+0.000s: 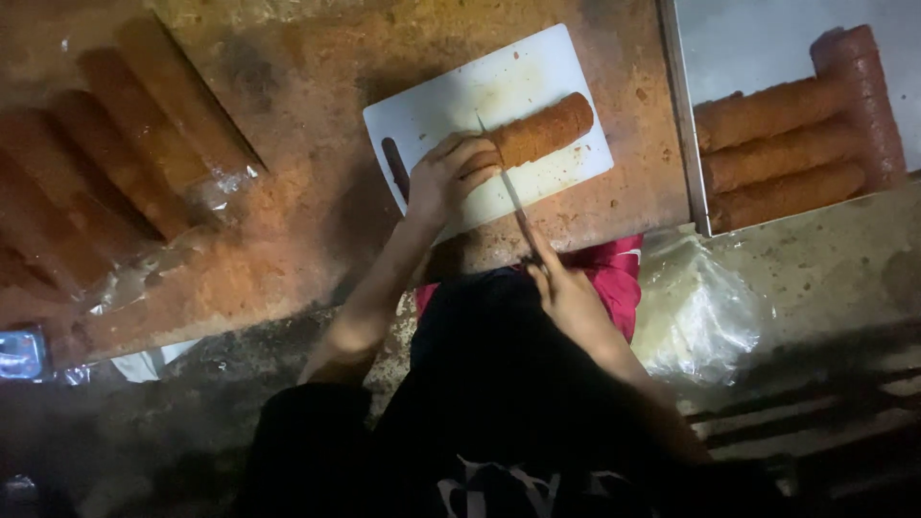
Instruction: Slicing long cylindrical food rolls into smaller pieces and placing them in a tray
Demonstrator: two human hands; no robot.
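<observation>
A white cutting board (441,105) lies on a worn brown table (317,192). On it rests an orange-brown log-shaped roll (547,129), lying at a slant. My left hand (446,177) presses down on the roll's near end. My right hand (566,293) grips the handle of a thin knife (504,177), whose blade crosses the roll next to my left fingers. A dark stick-like piece (395,165) lies at the board's left edge.
Several long rolls wrapped in clear plastic (125,163) lie on the table's left. A metal tray (748,58) at right holds several more rolls (787,153). A clear plastic bag (696,307) sits below the tray. My dark-clothed lap fills the bottom.
</observation>
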